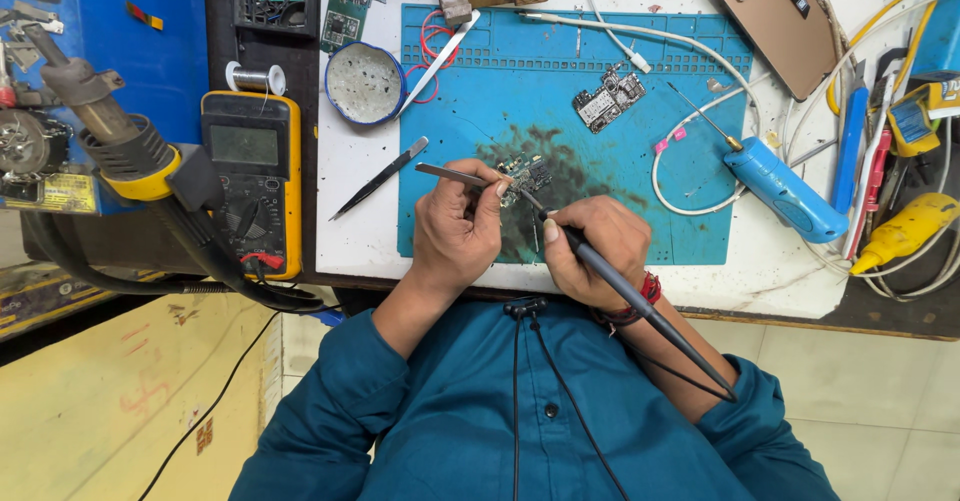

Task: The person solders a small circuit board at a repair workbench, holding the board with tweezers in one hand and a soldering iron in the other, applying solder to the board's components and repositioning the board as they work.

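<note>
Tweezers (pixel 455 174) sit pinched in the left hand (pixel 458 229); right hand (pixel 592 246) grips a soldering iron (pixel 640 306), tip touching the small circuit board (pixel 522 175); board lies on the blue mat (pixel 640 101), just beyond both hands' fingertips.

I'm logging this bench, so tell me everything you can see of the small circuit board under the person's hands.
The small circuit board is greenish with tiny metal parts. It lies flat on a dark-stained patch of the blue mat. The left hand pins it with tweezers, and the soldering iron in the right hand touches its near edge.
</note>
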